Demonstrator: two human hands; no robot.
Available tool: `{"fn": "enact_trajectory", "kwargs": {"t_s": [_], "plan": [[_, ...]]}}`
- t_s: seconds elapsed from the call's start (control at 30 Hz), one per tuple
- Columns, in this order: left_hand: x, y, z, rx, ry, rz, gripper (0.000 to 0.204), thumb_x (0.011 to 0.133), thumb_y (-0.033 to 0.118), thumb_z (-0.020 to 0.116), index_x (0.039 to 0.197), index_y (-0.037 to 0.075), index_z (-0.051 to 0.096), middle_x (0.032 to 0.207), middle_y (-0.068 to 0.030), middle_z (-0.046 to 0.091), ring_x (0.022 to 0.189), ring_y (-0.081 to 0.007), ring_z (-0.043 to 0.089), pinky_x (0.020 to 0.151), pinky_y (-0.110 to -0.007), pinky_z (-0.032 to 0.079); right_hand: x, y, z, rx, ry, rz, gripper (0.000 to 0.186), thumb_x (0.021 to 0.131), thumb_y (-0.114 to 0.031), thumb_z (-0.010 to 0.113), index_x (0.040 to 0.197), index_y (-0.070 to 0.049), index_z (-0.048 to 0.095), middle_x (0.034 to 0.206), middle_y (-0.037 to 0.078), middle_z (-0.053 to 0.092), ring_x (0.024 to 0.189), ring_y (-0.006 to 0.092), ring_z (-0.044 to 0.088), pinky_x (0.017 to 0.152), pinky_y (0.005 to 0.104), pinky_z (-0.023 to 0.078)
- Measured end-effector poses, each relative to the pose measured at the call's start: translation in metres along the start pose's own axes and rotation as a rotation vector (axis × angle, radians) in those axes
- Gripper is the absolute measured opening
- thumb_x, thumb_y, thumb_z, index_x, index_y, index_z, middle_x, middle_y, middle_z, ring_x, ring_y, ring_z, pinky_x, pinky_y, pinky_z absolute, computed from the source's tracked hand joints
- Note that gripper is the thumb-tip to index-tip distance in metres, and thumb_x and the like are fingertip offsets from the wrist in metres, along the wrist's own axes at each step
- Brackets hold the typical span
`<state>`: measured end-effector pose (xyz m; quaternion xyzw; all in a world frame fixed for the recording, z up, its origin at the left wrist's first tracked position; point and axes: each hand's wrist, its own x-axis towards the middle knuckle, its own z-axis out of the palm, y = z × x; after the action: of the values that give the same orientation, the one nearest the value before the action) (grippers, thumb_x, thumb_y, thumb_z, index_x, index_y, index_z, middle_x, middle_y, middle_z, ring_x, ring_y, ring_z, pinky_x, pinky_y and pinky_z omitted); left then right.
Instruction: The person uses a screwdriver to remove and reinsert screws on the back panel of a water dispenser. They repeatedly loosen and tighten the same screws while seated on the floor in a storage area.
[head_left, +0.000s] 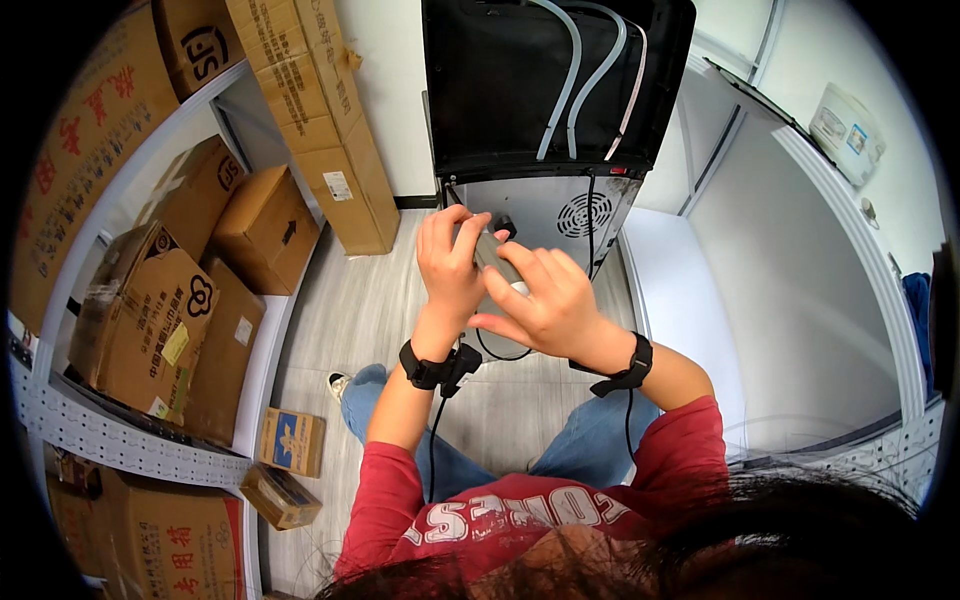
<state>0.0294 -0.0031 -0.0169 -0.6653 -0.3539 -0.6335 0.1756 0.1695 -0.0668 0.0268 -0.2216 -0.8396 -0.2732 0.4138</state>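
Both hands are raised in front of an appliance, closed on a small greyish elongated object (497, 262) whose kind I cannot make out. My left hand (447, 258) grips its upper left part with bent fingers. My right hand (550, 305) holds the other side, the thumb stretched out toward the left. A small white rounded piece (520, 288) shows by the right fingers. Just beyond the fingertips is a black knob-like part (505, 227). The appliance has a black upper section (500, 100) with pale tubes (573, 85) hanging over it, and a grey metal panel (545, 205) with a round vent (584, 215).
Shelves on the left hold several cardboard boxes (255, 228); a tall carton (335, 150) leans beside them. Small boxes (292, 442) lie on the floor by the shelf. A white ledge (675, 300) runs along the right, with a translucent plastic container (845, 135) higher up.
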Motion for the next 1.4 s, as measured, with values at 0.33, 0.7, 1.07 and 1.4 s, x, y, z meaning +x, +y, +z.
{"fn": "enact_trajectory", "kwargs": {"t_s": [0.33,0.7,1.07,1.4], "plan": [[-0.005,-0.003,0.002,-0.042,-0.04,0.076,0.045,0.06,-0.008,0.059,0.103,0.005,0.065,0.105,-0.0091,0.06,0.094,-0.0293,0.059,0.076,-0.039,0.048,-0.006,0.0,0.002,0.082,0.016,0.162,0.034,0.07,-0.011,0.07,0.102,-0.005,0.06,0.105,0.011,0.057,0.068,0.022,0.056,0.059,0.0306,0.048],[-0.009,-0.001,0.004,-0.102,-0.011,-0.034,0.055,0.061,-0.012,0.062,0.114,0.004,0.062,0.101,-0.0117,0.055,0.081,-0.027,0.059,0.067,-0.035,0.05,-0.012,0.008,0.013,0.126,0.153,0.128,0.037,0.069,-0.012,0.073,0.101,-0.004,0.055,0.103,0.015,0.058,0.072,0.0258,0.059,0.061,0.034,0.051],[-0.011,-0.035,0.015,0.048,-0.065,-0.292,0.047,0.077,-0.001,0.066,0.122,0.001,0.053,0.097,-0.0111,0.055,0.077,-0.0211,0.057,0.066,-0.032,0.049,-0.009,0.009,0.011,0.223,0.129,0.198,0.035,0.071,-0.007,0.072,0.102,-0.001,0.058,0.111,0.013,0.062,0.066,0.0219,0.062,0.058,0.03,0.051],[-0.002,-0.061,0.035,0.015,-0.097,-0.394,0.038,0.082,0.009,0.066,0.117,0.001,0.052,0.088,-0.0107,0.058,0.072,-0.0266,0.059,0.064,-0.038,0.049,-0.015,0.019,0.0,0.152,0.0,0.004,0.022,0.069,-0.006,0.069,0.09,-0.004,0.062,0.109,0.012,0.064,0.068,0.0205,0.059,0.059,0.0297,0.049]]}}
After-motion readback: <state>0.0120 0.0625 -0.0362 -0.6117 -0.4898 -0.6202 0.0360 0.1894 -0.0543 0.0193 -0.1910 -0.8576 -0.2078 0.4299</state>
